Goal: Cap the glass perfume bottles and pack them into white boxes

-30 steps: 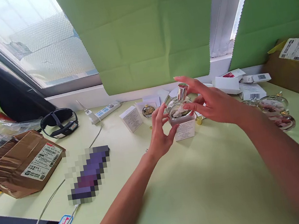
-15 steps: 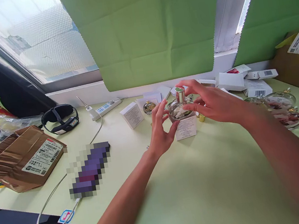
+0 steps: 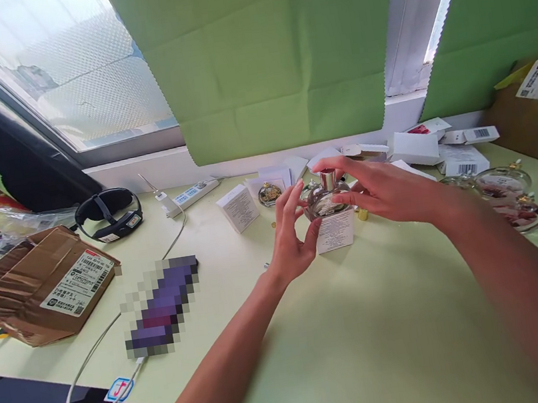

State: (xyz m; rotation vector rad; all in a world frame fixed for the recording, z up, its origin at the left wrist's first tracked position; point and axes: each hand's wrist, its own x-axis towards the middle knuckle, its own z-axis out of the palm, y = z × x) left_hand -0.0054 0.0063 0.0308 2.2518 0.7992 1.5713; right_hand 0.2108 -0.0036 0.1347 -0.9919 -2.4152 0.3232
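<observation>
A clear glass perfume bottle (image 3: 323,204) with a shiny metallic cap (image 3: 328,180) is held upright between my hands. Directly behind and under it is a white printed box (image 3: 335,235); whether the bottle rests on that box I cannot tell. My left hand (image 3: 290,237) grips the bottle's left side, thumb near its base and fingers curved around the edge. From the right, my right hand (image 3: 377,189) lays its index finger over the top of the cap, while its thumb presses against the glass.
A small white box (image 3: 238,209) and a round ornate bottle (image 3: 269,193) stand left of my hands. Round bottles (image 3: 503,182) and white cartons (image 3: 417,147) lie at right. Farther left are a phone (image 3: 166,304), a cable, a brown package (image 3: 78,280) and a black headset (image 3: 108,215).
My right index finger has come down onto the top of the cap, and the cap sits slightly lower. My left hand keeps nearly the same hold on the bottle.
</observation>
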